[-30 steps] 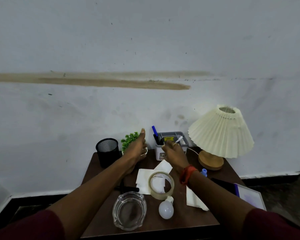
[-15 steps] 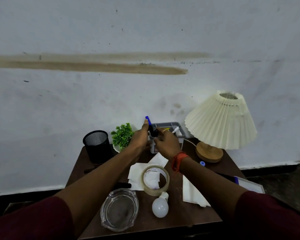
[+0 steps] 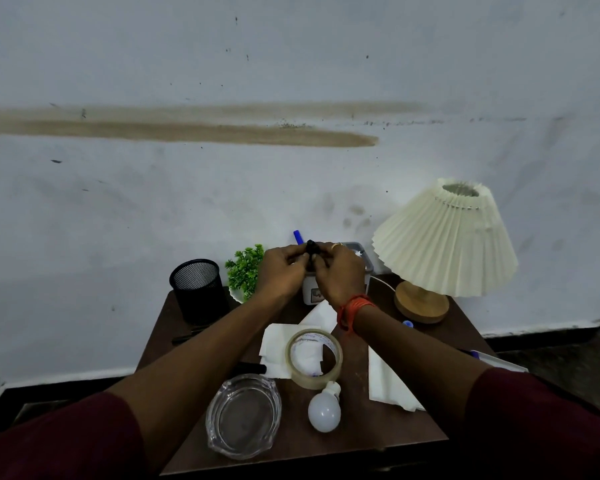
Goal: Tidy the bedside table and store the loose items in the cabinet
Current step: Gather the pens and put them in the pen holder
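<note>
Surface (image 3: 357, 441) is still cluttered, cabinet not in view, so I'd call this early in the task. Lamp (image 3: 445, 240) sits at 2 o'clock; mesh pen cup (image 3: 198, 289) at 10 o'clock, empty from what I can see; small plant (image 3: 245, 270) just right of it. Near edge, 6 o'clock: glass ashtray (image 3: 243, 415), bulb (image 3: 324, 412) beside it, tape roll (image 3: 313, 358) lying on the tissues (image 3: 274, 344). White organiser box (image 3: 362, 268) at 12 o'clock, mostly behind my hands, blue pen (image 3: 298, 235) poking up from it. Both hands meet over that box: left hand (image 3: 284, 271) and right hand (image 3: 340, 275) curled, fingertips pinching one small black thing (image 3: 312, 247) between them, probably a pen or cap, can't tell which. Doing it well: light pinch, pull or press straight along its axis, no twisting sideways, or the box tips and the pens spill. Keep elbows high; my forearms pass right over the tape roll and ashtray. Right wrist clear of the lamp shade at 2 o'clock.
</note>
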`<state>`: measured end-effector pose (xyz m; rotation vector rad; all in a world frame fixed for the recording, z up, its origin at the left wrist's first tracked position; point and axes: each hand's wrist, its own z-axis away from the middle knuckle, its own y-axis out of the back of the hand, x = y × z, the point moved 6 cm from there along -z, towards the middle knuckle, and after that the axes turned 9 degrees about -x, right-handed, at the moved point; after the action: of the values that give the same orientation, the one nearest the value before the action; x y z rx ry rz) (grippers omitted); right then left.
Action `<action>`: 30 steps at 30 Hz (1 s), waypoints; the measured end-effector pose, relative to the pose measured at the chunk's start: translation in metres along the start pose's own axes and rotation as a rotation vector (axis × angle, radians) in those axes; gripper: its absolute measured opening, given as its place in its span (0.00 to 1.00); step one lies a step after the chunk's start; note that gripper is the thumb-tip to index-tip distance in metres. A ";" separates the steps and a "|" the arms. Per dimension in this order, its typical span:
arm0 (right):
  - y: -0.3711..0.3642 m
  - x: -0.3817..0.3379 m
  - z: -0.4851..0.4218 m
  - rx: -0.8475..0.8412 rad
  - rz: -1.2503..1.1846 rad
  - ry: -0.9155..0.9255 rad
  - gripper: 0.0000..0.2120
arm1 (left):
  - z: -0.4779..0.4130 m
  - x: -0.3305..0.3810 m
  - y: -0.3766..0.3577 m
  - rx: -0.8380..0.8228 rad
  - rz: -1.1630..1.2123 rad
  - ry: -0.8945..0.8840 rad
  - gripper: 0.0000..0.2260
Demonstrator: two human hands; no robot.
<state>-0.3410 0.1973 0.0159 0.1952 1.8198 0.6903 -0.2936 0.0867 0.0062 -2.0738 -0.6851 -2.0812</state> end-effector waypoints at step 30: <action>-0.104 -0.152 0.036 -0.225 -0.017 0.225 0.13 | 0.088 0.034 0.195 0.353 -0.368 -0.145 0.10</action>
<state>-0.2329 0.0560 0.0751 -0.0496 1.9360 0.9281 -0.1369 -0.0439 0.0795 -2.0228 -1.4360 -1.8007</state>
